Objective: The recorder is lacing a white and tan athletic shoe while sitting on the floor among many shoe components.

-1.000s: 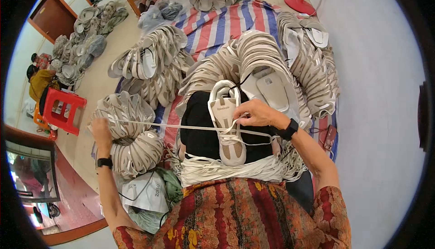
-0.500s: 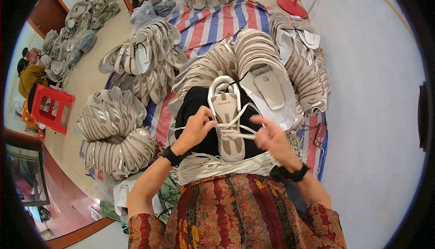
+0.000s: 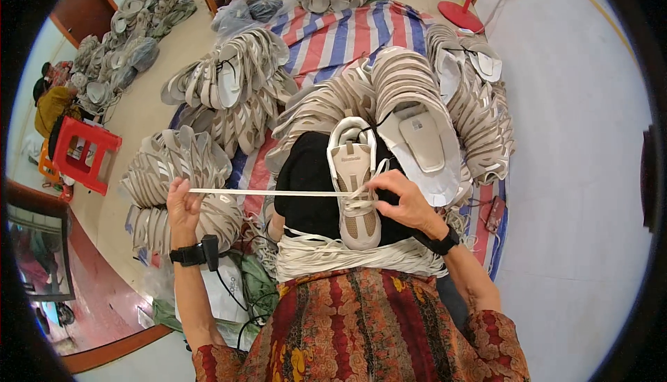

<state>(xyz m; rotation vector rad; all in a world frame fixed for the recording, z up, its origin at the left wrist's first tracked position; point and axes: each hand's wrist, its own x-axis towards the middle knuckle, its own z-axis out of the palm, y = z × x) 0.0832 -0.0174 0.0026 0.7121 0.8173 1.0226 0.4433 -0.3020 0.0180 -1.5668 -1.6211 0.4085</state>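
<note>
A beige and white shoe upper [image 3: 356, 223], toe toward me, lies over the black cloth [image 3: 306, 173] on my lap. Its pale flat shoelace [image 3: 274, 192] stretches taut from the lacing out to the left. The end of that strand is pinched in my left hand [image 3: 183, 205], well away from the shoe. My right hand [image 3: 406, 201] is at the right edge of the lacing, its thumb and forefinger closed around lace there; the exact grip is partly hidden. A bundle of loose white laces [image 3: 326, 253] lies across my lap below the toe.
Curved stacks of nested shoe uppers [image 3: 410, 80] stand just ahead, with more stacks [image 3: 174, 173] to the left, on a striped tarp [image 3: 326, 42]. A red stool [image 3: 85, 153] stands far left, near a person in yellow [image 3: 54, 110]. A pale wall [image 3: 577, 139] borders the right.
My left hand has swung from the shoe out to the left, drawing a lace strand straight. My right hand has moved in against the lacing.
</note>
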